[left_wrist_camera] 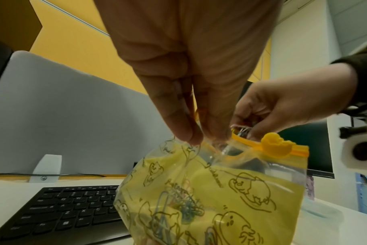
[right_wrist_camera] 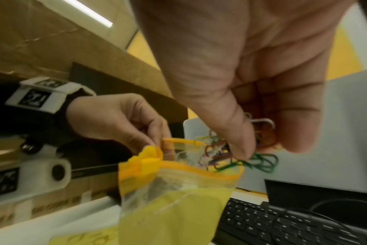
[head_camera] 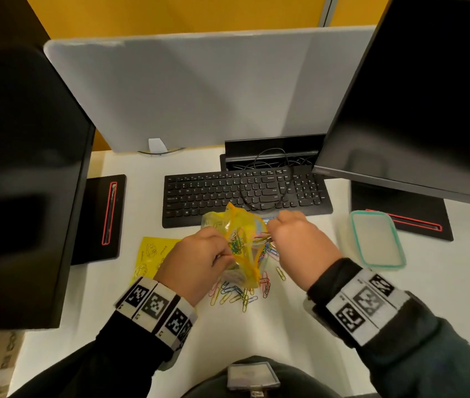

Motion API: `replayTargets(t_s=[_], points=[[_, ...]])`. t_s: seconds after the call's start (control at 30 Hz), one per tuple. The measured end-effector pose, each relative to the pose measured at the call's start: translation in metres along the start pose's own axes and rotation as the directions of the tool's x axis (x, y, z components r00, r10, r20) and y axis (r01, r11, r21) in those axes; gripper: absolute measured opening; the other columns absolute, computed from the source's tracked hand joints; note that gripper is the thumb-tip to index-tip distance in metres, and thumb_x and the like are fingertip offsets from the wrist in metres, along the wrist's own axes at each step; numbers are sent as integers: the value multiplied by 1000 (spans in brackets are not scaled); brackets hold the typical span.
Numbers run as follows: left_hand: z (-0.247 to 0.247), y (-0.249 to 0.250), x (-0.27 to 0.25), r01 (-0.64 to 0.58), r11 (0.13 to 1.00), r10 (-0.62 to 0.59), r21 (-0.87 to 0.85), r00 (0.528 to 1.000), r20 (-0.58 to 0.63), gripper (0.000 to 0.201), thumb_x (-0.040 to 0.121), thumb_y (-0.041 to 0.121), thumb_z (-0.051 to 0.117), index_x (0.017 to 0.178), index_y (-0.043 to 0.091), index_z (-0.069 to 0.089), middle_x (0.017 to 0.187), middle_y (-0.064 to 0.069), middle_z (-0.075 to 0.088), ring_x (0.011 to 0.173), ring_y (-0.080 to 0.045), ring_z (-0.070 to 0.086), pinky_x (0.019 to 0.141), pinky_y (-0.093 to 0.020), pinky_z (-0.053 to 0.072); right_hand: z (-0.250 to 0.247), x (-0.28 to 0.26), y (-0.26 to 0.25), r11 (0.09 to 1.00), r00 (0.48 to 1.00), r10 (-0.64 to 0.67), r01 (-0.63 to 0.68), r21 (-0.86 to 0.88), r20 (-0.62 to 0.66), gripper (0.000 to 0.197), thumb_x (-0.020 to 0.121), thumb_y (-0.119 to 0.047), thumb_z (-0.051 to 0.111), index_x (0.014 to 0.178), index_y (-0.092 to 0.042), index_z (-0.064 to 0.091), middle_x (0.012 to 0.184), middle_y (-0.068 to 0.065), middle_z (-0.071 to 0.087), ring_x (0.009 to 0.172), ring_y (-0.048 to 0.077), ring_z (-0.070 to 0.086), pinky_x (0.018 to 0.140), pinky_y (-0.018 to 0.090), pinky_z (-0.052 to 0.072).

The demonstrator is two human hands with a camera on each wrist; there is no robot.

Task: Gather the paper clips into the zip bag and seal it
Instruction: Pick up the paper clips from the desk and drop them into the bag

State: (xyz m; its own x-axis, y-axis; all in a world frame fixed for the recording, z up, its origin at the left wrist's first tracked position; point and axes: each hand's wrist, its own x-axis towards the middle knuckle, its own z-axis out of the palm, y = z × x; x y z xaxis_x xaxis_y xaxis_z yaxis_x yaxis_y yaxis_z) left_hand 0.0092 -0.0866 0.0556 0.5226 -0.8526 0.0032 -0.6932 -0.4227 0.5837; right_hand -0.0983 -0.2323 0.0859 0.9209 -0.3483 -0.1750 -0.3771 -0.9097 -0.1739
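A yellow printed zip bag (head_camera: 241, 242) (left_wrist_camera: 220, 195) (right_wrist_camera: 174, 199) hangs above the desk with its mouth open and a duck-shaped orange slider (left_wrist_camera: 275, 146) (right_wrist_camera: 146, 161) at one end of the zip. My left hand (head_camera: 199, 259) (left_wrist_camera: 191, 136) (right_wrist_camera: 124, 122) pinches the near lip of the mouth. My right hand (head_camera: 299, 239) (right_wrist_camera: 256, 145) (left_wrist_camera: 272, 109) pinches a bunch of coloured paper clips (right_wrist_camera: 237, 154) at the opening. Several clips lie inside the bag (left_wrist_camera: 184, 208). Loose clips (head_camera: 242, 291) are scattered on the white desk beneath.
A black keyboard (head_camera: 245, 193) lies just behind the bag. A second yellow bag (head_camera: 150, 257) is flat under my left hand. A clear lidded box with a teal rim (head_camera: 377, 239) sits right. Two dark monitors (head_camera: 21, 179) flank the desk.
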Motion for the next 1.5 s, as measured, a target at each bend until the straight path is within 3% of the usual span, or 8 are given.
replayTargets(t_s=[0.2,0.33,0.5,0.77,0.97,1.1,1.3,1.5], points=[[2,4,-1,-59,998,58,-11,998,-19,15,75,29,59,73,15,65,84,3,62,71,-17,58,65,-28,48,0,12,-26,987,989,-149,148,68,23,29,88,3,44,114,-6,52,117,11,51,108,28,52,84,35,47],[-6,-8,-7,-16,999,13,-33,997,-76,10,74,25,66,72,16,68,85,4,64,72,-13,59,68,-27,50,17,26,10,916,969,113,-17,401,-218,25,84,5,51,103,-10,60,108,8,61,94,25,60,83,32,49],[-11,-22,-14,59,997,-64,-56,993,-101,8,75,23,71,70,17,69,84,6,64,73,-6,56,68,-28,49,72,52,61,976,955,129,-170,137,269,62,83,1,53,140,-15,35,145,11,40,129,28,43,106,38,38],[-11,-30,-22,108,993,-112,-53,990,-84,7,74,19,73,70,15,69,84,3,64,79,-7,54,71,-22,43,124,69,62,1000,909,-15,3,29,415,83,89,4,46,148,-22,-7,159,1,-8,146,29,-3,120,40,13],[-19,-37,-19,108,991,-118,-75,984,-136,17,70,35,60,69,20,68,83,9,62,74,-5,57,67,-28,52,113,59,44,992,961,-36,2,124,273,61,91,-3,47,145,-19,24,155,4,22,143,25,20,116,41,24],[-21,-41,-17,86,994,-97,-66,980,-172,15,70,33,63,68,19,68,82,6,64,76,-6,56,66,-25,47,105,86,30,990,939,-57,8,144,340,82,84,11,45,149,-20,6,159,2,4,146,28,6,117,42,18],[-26,-47,-25,111,992,-119,-52,975,-188,8,71,26,73,68,20,69,81,6,64,77,-6,56,65,-24,47,132,90,18,988,909,-103,46,149,403,57,99,-31,33,149,-21,7,159,-1,3,146,30,-1,119,47,14],[-29,-54,-26,116,992,-125,-59,973,-193,11,71,29,69,68,19,70,82,5,65,79,-3,55,68,-22,46,116,72,12,977,930,-145,80,199,338,46,99,-28,33,144,-19,29,155,2,25,137,25,34,112,37,30]])
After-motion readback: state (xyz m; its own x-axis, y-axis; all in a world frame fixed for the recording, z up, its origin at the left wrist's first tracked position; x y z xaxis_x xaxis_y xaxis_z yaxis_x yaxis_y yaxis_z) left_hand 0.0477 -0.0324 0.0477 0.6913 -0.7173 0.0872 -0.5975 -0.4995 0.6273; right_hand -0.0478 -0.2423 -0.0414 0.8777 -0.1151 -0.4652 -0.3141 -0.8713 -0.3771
